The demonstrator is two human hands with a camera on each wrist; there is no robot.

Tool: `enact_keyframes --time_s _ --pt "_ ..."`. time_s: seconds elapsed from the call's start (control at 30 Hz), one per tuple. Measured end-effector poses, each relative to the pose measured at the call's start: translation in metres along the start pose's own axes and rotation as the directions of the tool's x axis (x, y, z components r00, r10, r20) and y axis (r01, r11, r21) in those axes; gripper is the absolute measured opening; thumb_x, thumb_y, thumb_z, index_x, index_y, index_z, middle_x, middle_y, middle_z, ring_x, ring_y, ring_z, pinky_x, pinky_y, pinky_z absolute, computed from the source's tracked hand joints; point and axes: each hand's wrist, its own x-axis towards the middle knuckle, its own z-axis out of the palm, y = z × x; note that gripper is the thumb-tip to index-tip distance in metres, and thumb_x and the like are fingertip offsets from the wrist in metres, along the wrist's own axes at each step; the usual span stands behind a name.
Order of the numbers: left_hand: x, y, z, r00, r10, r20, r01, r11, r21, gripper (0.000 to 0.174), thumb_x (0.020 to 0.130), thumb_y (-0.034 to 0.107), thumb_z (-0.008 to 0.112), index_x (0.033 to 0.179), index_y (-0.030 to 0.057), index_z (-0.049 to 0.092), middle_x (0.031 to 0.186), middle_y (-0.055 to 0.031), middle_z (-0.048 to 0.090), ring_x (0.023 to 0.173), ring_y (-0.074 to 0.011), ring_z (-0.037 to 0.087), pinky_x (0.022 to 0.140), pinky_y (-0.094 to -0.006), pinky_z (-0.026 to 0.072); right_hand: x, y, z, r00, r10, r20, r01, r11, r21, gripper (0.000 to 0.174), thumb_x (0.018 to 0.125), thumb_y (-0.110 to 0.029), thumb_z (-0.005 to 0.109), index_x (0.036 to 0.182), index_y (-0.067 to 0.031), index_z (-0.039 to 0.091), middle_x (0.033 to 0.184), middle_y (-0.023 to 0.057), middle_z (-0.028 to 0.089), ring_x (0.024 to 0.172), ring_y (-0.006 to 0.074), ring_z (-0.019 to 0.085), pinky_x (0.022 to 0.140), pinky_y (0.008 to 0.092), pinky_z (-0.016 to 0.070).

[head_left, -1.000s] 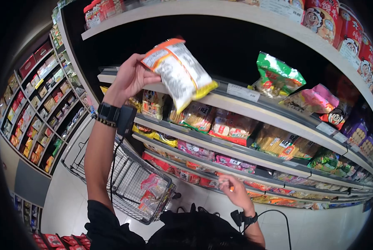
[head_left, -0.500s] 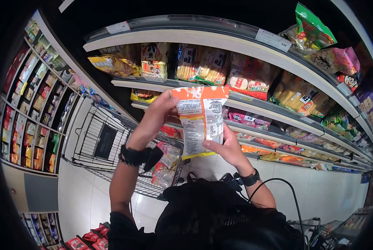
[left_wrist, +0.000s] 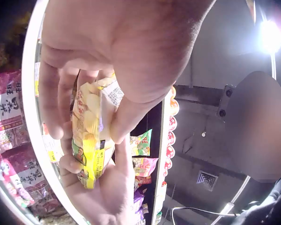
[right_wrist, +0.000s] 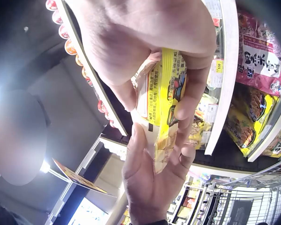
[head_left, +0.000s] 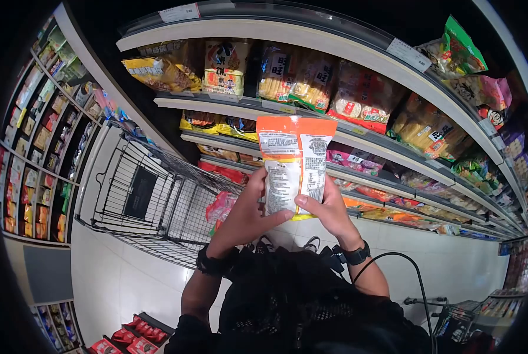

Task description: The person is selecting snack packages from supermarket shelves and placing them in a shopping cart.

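In the head view a snack bag (head_left: 293,165) stands upright between both hands, its orange-topped, printed back turned to the camera and a yellow strip at the bottom. My left hand (head_left: 249,206) grips its lower left side, thumb lying across the printed face. On the lower right, my right hand (head_left: 330,215) holds it with the thumb pressed on the front and the fingers behind. Both wrist views show the bag's yellow bottom seam (right_wrist: 166,89) from below, with fingers curled round the sides of the bag (left_wrist: 91,131).
A shopping cart (head_left: 134,194) stands at the left with a pink-and-clear bag (head_left: 221,209) in it. Ahead, curved shelves hold rice cracker packs (head_left: 225,68) and a green snack bag (head_left: 458,50). Red packages (head_left: 140,336) sit at the lower left. Another cart (head_left: 458,318) is at the lower right.
The bag came down from the upper shelf in the left hand, and the right hand joined it. Since then the left hand has slid from its top corner to the lower side.
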Motion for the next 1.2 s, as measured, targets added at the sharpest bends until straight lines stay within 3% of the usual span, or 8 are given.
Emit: enact_keyframes --time_s 0.5,0.6,0.67,0.8,0.9,1.03,1.13,1.2 --pt "-0.017 -0.001 -0.008 0.998 0.054 -0.029 -0.053 0.998 0.032 0.078 0.077 0.009 0.073 0.138 0.0 0.025 0.125 -0.0145 0.051 0.117 -0.0209 0.052 0.087 -0.0333 0.0495 -0.008 -0.002 0.016 0.996 -0.082 0.028 0.086 0.986 -0.14 0.072 0.082 -0.011 0.07 0.14 0.0002 0.029 0.127 0.0098 0.051 0.116 0.0149 0.049 0.097 0.0312 0.0408" --pt "-0.02 -0.014 -0.01 0.988 0.136 -0.075 -0.132 0.99 0.05 0.076 0.078 0.006 0.071 0.139 0.0009 0.025 0.133 -0.0168 0.044 0.122 -0.0226 0.047 0.088 -0.0332 0.0485 -0.01 -0.001 0.018 0.997 -0.082 -0.007 0.081 0.993 -0.087 0.072 0.082 -0.011 0.07 0.14 0.0001 0.029 0.127 0.0094 0.051 0.116 0.0148 0.05 0.097 0.0313 0.0409" --pt "-0.021 -0.022 -0.013 0.973 0.203 -0.109 -0.174 0.957 0.232 0.082 0.077 0.001 0.068 0.142 0.0024 0.017 0.14 -0.0186 0.035 0.121 -0.0235 0.049 0.095 -0.0371 0.0453 -0.011 -0.001 0.02 0.993 -0.099 -0.057 0.09 0.985 -0.145 0.069 0.083 -0.012 0.07 0.139 -0.0002 0.031 0.123 0.0101 0.053 0.114 0.0142 0.05 0.096 0.031 0.0413" --pt "-0.022 -0.027 -0.004 0.944 0.283 -0.171 -0.224 0.927 0.301 0.081 0.079 0.003 0.065 0.144 0.0028 0.016 0.142 -0.0172 0.032 0.126 -0.0244 0.042 0.099 -0.04 0.042 -0.01 0.006 0.024 0.964 -0.222 -0.15 0.173 0.943 -0.285 0.067 0.083 -0.012 0.068 0.138 -0.0004 0.031 0.124 0.0129 0.051 0.116 0.0184 0.05 0.096 0.0327 0.0413" --pt "-0.02 -0.031 0.006 0.965 0.196 -0.176 -0.157 0.964 0.213 0.082 0.082 0.017 0.064 0.146 0.0036 0.014 0.144 -0.0168 0.028 0.133 -0.0275 0.032 0.104 -0.0444 0.0335 -0.014 -0.001 0.028 0.984 -0.177 -0.02 0.144 0.855 -0.498 0.068 0.081 -0.01 0.066 0.138 0.0 0.03 0.131 0.0177 0.041 0.122 0.032 0.045 0.098 0.0371 0.0385" --pt "-0.019 -0.029 0.01 0.967 0.164 -0.196 -0.15 0.985 0.085 0.081 0.081 0.016 0.066 0.145 0.0032 0.018 0.143 -0.0173 0.025 0.136 -0.0276 0.026 0.104 -0.0462 0.0321 -0.015 -0.007 0.033 0.971 -0.228 0.077 0.228 0.771 -0.594 0.074 0.076 -0.008 0.067 0.141 -0.0016 0.031 0.131 0.0197 0.039 0.122 0.0365 0.043 0.101 0.0386 0.0371" --pt "-0.02 -0.031 0.01 0.955 0.17 -0.245 -0.16 0.985 0.056 0.079 0.081 0.016 0.067 0.142 0.0011 0.021 0.139 -0.0173 0.033 0.13 -0.0254 0.037 0.101 -0.0416 0.0378 -0.015 -0.017 0.036 0.921 -0.288 0.261 0.388 0.641 -0.662 0.076 0.075 -0.008 0.069 0.141 -0.0039 0.033 0.131 0.0185 0.039 0.12 0.0348 0.044 0.1 0.0384 0.038" --pt "-0.02 -0.037 0.002 0.968 0.028 -0.248 -0.072 0.982 -0.173 0.068 0.08 0.016 0.068 0.135 -0.0015 0.032 0.125 -0.0143 0.05 0.115 -0.0211 0.052 0.093 -0.0336 0.0446 -0.016 -0.02 0.036 0.925 -0.227 0.306 0.378 0.65 -0.66 0.076 0.073 -0.008 0.071 0.141 -0.0063 0.037 0.132 0.0166 0.038 0.117 0.032 0.045 0.097 0.0377 0.0398"
